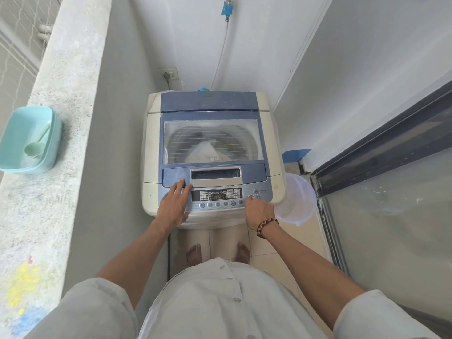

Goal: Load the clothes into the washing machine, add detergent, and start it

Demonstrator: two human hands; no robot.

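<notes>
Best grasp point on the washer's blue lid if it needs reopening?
Take the blue windowed lid by the silver recessed handle at its front edge, just above the control panel. Come from the front, fingers hooked into the recess, then lift up and back: the fold line runs across the rear. The left hand rests flat beside it.

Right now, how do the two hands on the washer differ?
The left hand lies flat with fingers spread across the control panel's left end; the right hand is curled, its fingertip at a button on the right end. The right wrist wears a beaded bracelet; the left is bare. Both touch the panel and hold nothing.
</notes>
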